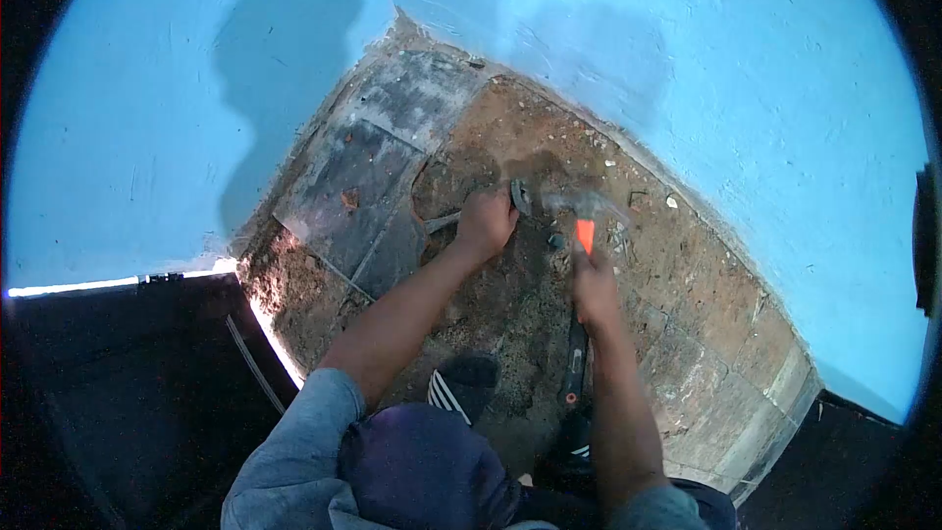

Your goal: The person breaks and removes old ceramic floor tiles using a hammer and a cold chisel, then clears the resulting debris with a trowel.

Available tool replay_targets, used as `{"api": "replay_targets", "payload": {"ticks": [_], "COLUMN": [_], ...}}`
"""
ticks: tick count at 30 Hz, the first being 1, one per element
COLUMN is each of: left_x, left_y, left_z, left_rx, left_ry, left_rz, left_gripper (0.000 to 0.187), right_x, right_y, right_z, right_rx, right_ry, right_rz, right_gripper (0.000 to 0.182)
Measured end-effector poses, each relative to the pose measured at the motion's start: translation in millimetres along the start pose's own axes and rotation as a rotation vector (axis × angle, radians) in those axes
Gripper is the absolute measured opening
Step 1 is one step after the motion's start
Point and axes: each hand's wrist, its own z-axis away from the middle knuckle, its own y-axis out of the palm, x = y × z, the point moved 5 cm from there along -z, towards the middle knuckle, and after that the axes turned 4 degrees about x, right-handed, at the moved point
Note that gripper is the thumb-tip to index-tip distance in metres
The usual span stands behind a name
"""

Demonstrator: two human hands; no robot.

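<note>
My left hand [487,222] is wrapped round a metal chisel [442,223], whose shaft sticks out on the left toward the edge of a grey tile. The chisel's round, flared end [521,197] shows on the right side of the fist. My right hand [595,285] grips a hammer [585,235] by its orange and black handle, which runs down toward my feet. The hammer's head is blurred and lies just right of the flared end; whether they touch is unclear. Grey floor tiles [363,177] lie left of the chisel, and bare brown dirt [510,128] lies beyond my hands.
Light blue walls [785,88] meet at a corner beyond the floor. My shoe [463,385] stands below my left hand. Small debris lies on the dirt, with a white chip [671,202] at the right. Broken, reddish rubble [285,285] borders a dark area at the left.
</note>
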Motion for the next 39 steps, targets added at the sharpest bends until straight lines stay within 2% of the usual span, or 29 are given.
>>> {"api": "replay_targets", "payload": {"ticks": [3, 7, 10, 13, 16, 19, 22, 28, 30, 34, 35, 37, 39], "left_x": [3, -19, -34, -36, -33, -33, -29, -25, -22, -18, -19, -17, -7], "left_y": [-1, -6, 13, 29, 34, 22, 7, 3, 8, 18, 19, 19, 15], "left_z": [8, 20, 54, 69, 69, 62, 50, 32, 27, 23, 23, 24, 25], "left_rx": [0.039, 0.071, 0.009, 0.206, 0.235, 0.062, 0.028, -0.004, 0.012, 0.076, 0.079, 0.083, 0.161], "left_ry": [-0.031, 0.025, 0.166, 0.195, 0.209, 0.189, 0.192, 0.146, 0.131, 0.106, 0.104, 0.102, -0.027], "left_rz": [-0.016, -0.068, -0.142, -0.102, -0.104, -0.063, 0.031, 0.031, -0.003, -0.036, -0.055, -0.1, -0.088], "left_gripper": [0.026, 0.032, 0.037, 0.046, 0.046, 0.041, 0.033, 0.028, 0.029, 0.031, 0.03, 0.029, 0.028], "right_x": [-3, 1, -9, -20, -17, -4, -5, 41, 53, 44, 45, 24, 31], "right_y": [-11, -34, -48, -58, -61, -63, -69, -138, -161, -157, -135, -75, -15], "right_z": [17, 16, 10, 3, 7, 13, 12, 29, 32, 31, 35, 35, 40], "right_rx": [-0.028, -0.013, -0.079, -0.088, -0.113, -0.088, -0.097, -0.345, -0.459, -0.68, -0.637, -0.43, -0.093], "right_ry": [0.11, 0.196, 0.194, 0.188, 0.204, 0.192, 0.186, 0.025, -0.066, -0.13, -0.144, -0.067, -0.278], "right_rz": [-0.169, -0.294, -0.331, -0.386, -0.375, -0.385, -0.392, -0.353, -0.47, -0.542, -0.573, -0.364, 0.114], "right_gripper": [0.036, 0.033, 0.032, 0.031, 0.032, 0.032, 0.031, 0.034, 0.034, 0.037, 0.039, 0.04, 0.042]}}
